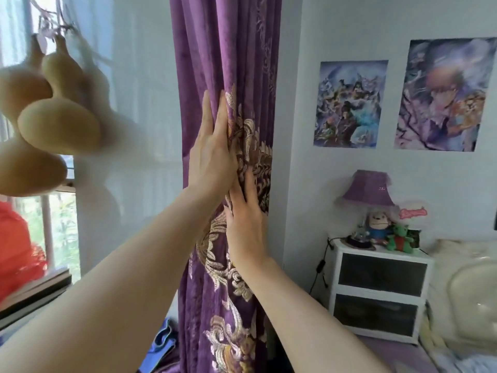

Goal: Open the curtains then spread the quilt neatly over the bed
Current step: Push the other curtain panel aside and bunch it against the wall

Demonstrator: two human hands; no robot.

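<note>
A purple curtain (228, 76) with pale embroidered patterns hangs gathered into a narrow bunch in the middle of the view, between a bright window with a sheer white drape (134, 103) on its left and a white wall on its right. The left hand (212, 154) lies flat against the bunch's left edge with fingers (215, 114) straight and together, not clamped on the cloth, while the right hand (247, 224) presses flat just below it, fingers together too. A white nightstand (376, 289) with a purple lamp (367, 189) stands to the right.
</note>
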